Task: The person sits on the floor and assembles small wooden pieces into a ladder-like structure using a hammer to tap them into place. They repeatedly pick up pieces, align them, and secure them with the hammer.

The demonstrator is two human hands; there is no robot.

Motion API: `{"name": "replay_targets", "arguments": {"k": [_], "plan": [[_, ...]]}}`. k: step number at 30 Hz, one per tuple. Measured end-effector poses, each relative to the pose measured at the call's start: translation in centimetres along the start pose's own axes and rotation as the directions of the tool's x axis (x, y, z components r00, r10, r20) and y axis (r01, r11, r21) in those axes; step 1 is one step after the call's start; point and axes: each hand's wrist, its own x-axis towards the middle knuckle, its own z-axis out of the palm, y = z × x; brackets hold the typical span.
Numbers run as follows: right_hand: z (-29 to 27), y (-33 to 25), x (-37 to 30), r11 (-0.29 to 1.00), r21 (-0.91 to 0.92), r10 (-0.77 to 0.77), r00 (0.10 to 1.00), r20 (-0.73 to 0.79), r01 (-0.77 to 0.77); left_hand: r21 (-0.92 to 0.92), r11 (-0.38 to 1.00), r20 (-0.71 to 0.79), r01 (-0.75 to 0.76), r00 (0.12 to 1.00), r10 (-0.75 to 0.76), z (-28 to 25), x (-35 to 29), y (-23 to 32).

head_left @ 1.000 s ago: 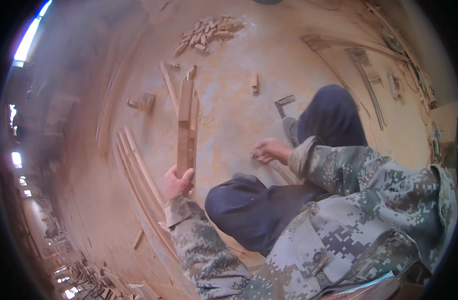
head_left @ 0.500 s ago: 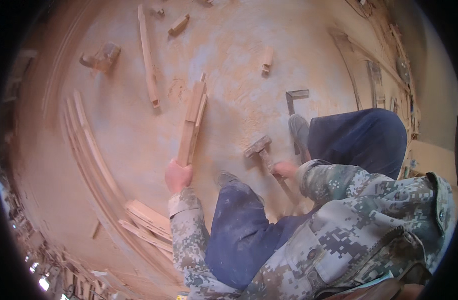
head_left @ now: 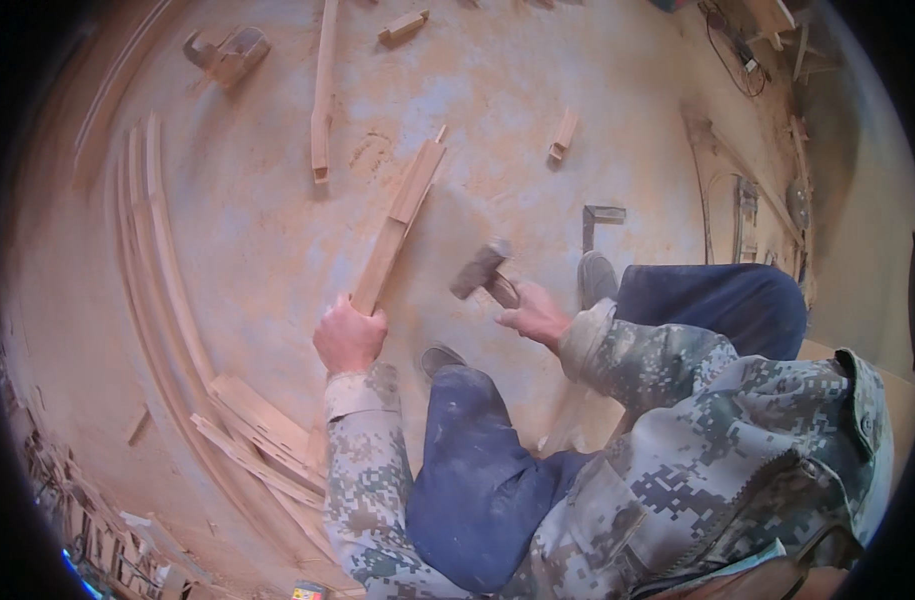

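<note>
My left hand (head_left: 349,335) is wrapped round the near end of a pale wooden piece (head_left: 402,220). The piece slants away from me to the upper right, with a narrow tongue at its far tip. A step or joint line crosses it partway along. In my right hand (head_left: 539,316) is a hammer, gripped by its handle close below the head. The hammer head (head_left: 480,268), dark and blocky and a little blurred, hangs to the right of the wooden piece, apart from it. Most of the handle is hidden by my hand and sleeve.
Long wooden strips (head_left: 167,250) lie at left, with slotted wooden pieces (head_left: 262,420) nearer me. Farther off are a hand plane (head_left: 232,58), a long wooden bar (head_left: 323,95) and short blocks (head_left: 563,135). A metal square (head_left: 592,222) lies by my shoe (head_left: 596,278).
My right hand has raised the hammer and brought it left, toward the wooden piece. The piece now leans more to the right in my left hand. The whole view has shifted slightly.
</note>
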Motion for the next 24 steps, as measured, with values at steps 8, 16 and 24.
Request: {"name": "replay_targets", "arguments": {"k": [8, 16, 24], "plan": [[-0.8, -13.1, 2.0, 0.713, -0.492, -0.548, 0.835, 0.054, 0.500, -0.062, 0.998, 0.038, -0.017, 0.999, 0.020, 2.4, 0.8, -0.2], [0.3, -13.5, 4.2, 0.642, -0.574, -0.530, 0.835, 0.147, 0.508, -0.070, 0.997, -0.010, -0.024, 1.000, 0.023, 4.2, 0.4, -2.0], [4.1, -10.1, 3.0, 0.535, -0.654, -0.575, 0.798, 0.181, 0.534, -0.198, 0.979, -0.011, 0.042, 0.999, -0.045, 7.0, -3.1, -3.6]]}}
